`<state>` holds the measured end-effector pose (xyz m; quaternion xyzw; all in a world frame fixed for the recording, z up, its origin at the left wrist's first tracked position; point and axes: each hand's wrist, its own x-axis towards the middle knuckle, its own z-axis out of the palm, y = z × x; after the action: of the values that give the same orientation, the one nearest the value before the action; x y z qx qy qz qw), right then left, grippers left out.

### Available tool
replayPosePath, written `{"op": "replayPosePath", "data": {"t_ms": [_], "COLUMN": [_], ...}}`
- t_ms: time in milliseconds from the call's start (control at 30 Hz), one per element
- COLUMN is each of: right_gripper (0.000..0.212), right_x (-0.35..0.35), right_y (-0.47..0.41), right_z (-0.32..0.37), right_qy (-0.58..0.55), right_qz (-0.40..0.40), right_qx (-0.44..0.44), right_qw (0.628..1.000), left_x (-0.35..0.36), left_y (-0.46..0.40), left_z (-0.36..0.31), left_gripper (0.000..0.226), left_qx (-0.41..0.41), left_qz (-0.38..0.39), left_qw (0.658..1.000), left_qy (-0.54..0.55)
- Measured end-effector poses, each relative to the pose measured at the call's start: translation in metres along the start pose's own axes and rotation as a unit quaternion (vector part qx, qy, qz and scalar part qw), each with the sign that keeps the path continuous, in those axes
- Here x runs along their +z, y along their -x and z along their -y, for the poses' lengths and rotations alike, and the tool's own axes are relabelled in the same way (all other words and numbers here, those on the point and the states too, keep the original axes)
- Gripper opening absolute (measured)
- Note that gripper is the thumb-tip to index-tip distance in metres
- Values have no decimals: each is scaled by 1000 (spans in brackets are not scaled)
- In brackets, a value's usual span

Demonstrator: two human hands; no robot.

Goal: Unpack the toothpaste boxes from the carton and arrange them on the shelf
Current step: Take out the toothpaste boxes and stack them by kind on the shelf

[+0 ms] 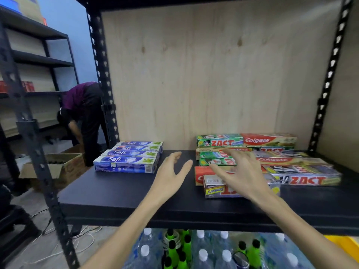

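Nearest, bare black shelf board [120,191] with open room between both hands. Left hand [171,171] hovering spread and holding nothing; right hand [239,171] splayed, nothing gripped, over the silver Zact toothpaste box [215,189]. Beyond, blue Safi boxes [128,158] stacked neatly left, mixed Colgate and Zact boxes [272,152] jumbled right, against the plywood back panel [213,74].

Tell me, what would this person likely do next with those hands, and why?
Probably lower the right hand onto the silver Smokers box and straighten it. That box lies askew at the front of a jumbled Zact and Colgate pile, while the Safi boxes already sit in a neat row. Both hands are open and empty; the left hand hovers over bare shelf.
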<state>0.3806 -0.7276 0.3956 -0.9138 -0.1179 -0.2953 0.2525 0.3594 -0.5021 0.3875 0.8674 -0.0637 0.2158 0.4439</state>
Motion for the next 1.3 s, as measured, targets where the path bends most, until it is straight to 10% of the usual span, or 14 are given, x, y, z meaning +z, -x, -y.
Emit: {"op": "replayPosePath", "data": {"t_ms": [233, 533, 1300], "right_gripper": [98, 108, 103], "right_x": [-22, -18, -46], "right_y": [7, 2, -5], "right_z": [-37, -42, -105], "right_qy": [83, 190, 203], "right_qz": [35, 77, 112], "right_qx": [-19, -19, -19], "right_qw": [996, 979, 973], "left_x": [45, 75, 144], "left_y": [-19, -32, -39], "left_z": [-20, -38, -76], "left_gripper": [77, 34, 38], "left_qx": [-96, -152, -203], "left_qz": [68, 76, 32], "left_qw": [990, 957, 949], "left_qy": [78, 235, 237]}}
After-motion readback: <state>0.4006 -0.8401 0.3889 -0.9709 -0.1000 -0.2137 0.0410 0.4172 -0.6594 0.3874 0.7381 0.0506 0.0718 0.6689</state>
